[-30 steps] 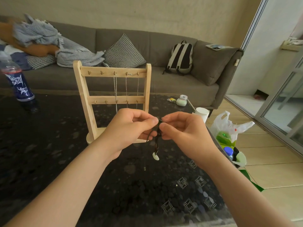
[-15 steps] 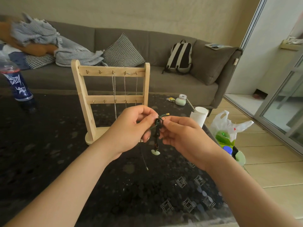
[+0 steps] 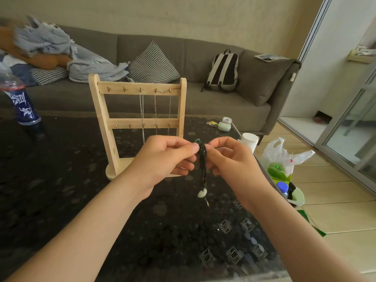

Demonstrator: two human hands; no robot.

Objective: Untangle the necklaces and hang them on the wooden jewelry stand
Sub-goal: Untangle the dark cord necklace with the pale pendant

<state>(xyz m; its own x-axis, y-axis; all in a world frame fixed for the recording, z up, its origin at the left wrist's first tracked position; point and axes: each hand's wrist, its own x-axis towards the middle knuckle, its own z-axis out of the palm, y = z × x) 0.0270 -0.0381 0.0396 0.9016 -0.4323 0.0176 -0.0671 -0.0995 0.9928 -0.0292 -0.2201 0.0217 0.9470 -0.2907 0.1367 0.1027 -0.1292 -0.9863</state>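
While both hands met at frame centre, the left hand [image 3: 162, 159] pinched the top of a dark cord necklace [image 3: 202, 159] between thumb and forefinger, other fingers curled under. Right hand [image 3: 230, 157] mirrored it — thumb and forefinger pressed on the same bunched cord from the other side, remaining fingers loosely curled. Cord's long axis ran near vertical, hanging straight down from the pinch point, a small green loop poking up above the fingertips. Pale round pendant [image 3: 202, 193] sat at the lower end, pointing down toward the dark table [image 3: 61, 200], with a thin strand tip below it angling slightly right. Whole necklace was held in the air, apart from the tabletop.

Wooden jewelry stand [image 3: 138, 121] stood upright just behind the hands, centre-left of frame, base partly hidden by the left hand. Three thin chains [image 3: 155, 110] hung vertically from the right-side hooks of its top bar — lower ends hidden behind the hands. Blue bottle [image 3: 20, 100] stood at left edge; white cup [image 3: 249, 140] at the table's right edge.
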